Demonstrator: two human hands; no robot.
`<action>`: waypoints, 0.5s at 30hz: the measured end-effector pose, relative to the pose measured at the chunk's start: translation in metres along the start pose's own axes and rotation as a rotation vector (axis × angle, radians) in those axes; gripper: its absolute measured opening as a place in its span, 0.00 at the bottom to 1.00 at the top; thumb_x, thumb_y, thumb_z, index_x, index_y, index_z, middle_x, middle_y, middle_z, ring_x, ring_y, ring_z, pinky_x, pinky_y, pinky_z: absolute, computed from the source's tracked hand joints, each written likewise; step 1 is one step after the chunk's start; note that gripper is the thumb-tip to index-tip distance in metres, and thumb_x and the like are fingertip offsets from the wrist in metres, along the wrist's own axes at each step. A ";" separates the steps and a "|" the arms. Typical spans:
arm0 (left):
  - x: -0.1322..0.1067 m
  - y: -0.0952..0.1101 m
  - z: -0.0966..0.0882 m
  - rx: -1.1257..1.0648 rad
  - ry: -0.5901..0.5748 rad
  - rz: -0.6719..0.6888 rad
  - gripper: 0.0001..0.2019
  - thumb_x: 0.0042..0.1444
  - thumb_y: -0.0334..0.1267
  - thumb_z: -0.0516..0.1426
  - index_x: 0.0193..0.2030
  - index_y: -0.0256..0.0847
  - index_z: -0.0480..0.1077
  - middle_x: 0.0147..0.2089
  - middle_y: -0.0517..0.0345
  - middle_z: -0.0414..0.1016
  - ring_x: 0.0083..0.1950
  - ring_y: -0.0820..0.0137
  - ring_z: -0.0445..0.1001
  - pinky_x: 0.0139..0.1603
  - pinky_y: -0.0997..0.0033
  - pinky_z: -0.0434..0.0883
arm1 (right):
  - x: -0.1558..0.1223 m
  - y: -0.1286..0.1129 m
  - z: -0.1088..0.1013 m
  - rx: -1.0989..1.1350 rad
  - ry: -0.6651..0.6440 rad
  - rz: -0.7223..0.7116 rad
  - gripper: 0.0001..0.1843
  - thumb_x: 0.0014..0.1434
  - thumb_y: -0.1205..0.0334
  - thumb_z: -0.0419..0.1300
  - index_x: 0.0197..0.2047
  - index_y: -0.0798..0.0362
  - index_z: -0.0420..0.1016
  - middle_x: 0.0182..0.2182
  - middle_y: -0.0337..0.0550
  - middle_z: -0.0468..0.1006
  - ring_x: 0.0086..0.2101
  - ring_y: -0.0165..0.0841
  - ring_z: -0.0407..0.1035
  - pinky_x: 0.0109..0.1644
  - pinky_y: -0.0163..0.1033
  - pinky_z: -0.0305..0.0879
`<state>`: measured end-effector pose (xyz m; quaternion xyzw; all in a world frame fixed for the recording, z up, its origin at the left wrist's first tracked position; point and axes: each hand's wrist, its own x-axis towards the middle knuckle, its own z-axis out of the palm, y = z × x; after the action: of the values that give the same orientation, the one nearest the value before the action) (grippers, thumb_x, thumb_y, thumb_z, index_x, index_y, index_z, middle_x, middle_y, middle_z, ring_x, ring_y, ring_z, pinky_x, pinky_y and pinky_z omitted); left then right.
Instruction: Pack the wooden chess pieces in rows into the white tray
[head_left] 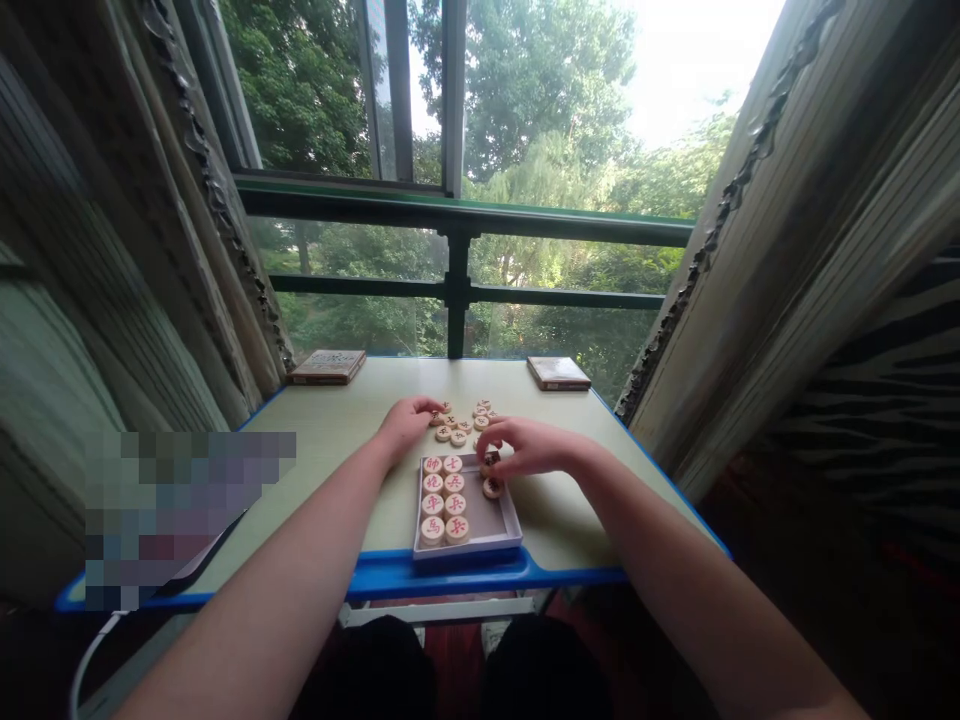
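Note:
A shallow white box [466, 552] stands at the table's near edge. Two columns of round wooden xiangqi pieces with red characters [455, 505] fill its left side. At the box's far right corner my right hand [525, 445] pinches a dark-lettered xiangqi piece [491, 460] between thumb and fingers. Just below it in the box lies another dark-lettered piece [492, 488]. My left hand [407, 428] is beyond the box on the left, its curled fingertips closed at a loose xiangqi piece [436, 419]; the grip is partly hidden. More loose pieces [458, 437] lie scattered between both hands.
Two flat boxes lie at the table's far corners, one left [328, 367] and one right [559, 373]. A blurred-out object [172, 520] with a white cable [94, 645] is at the left edge. Beyond the blue-edged table [390, 385] are a railing [555, 225] and curtains.

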<state>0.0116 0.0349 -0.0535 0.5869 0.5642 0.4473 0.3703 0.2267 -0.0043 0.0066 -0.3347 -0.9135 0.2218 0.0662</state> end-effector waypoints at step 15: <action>-0.001 0.000 0.000 0.033 -0.005 0.007 0.12 0.44 0.30 0.53 0.34 0.36 0.75 0.39 0.50 0.78 0.42 0.65 0.74 0.46 0.66 0.69 | 0.001 0.002 -0.001 0.027 0.020 -0.007 0.10 0.47 0.63 0.62 0.36 0.53 0.76 0.33 0.41 0.71 0.35 0.32 0.64 0.39 0.35 0.60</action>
<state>0.0118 0.0341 -0.0534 0.5961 0.5686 0.4376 0.3603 0.2275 -0.0020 0.0066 -0.3327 -0.9108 0.2306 0.0809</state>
